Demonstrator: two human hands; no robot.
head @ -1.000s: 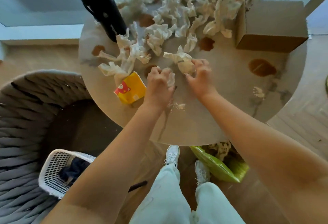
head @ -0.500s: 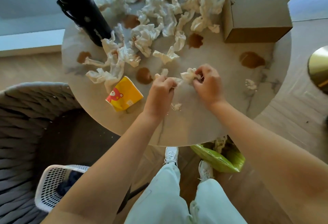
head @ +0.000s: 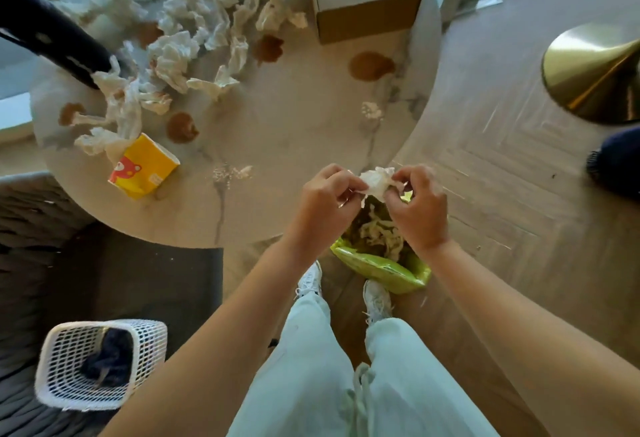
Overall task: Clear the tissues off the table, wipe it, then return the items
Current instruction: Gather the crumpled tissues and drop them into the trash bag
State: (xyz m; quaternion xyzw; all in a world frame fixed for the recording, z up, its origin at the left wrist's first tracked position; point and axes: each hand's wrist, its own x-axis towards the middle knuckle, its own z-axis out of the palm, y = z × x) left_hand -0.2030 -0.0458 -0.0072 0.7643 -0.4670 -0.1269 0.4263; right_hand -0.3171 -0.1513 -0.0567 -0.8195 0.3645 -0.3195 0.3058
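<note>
Both the left hand (head: 323, 194) and right hand (head: 417, 199) pinch a soft, light tissue (head: 377, 180) — easy to tear — with the green bag (head: 377, 268) at 6 o'clock below.

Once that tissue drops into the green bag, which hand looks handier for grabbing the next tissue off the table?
Probably the left hand. Both pinch the crumpled tissue above the green bag, but the left is on the table side, nearer the tissue pile; the right hand hangs over the floor.

Tissue wad (head: 376, 181) between both hands, above bag (head: 381, 268) beside table (head: 294, 145).
</note>
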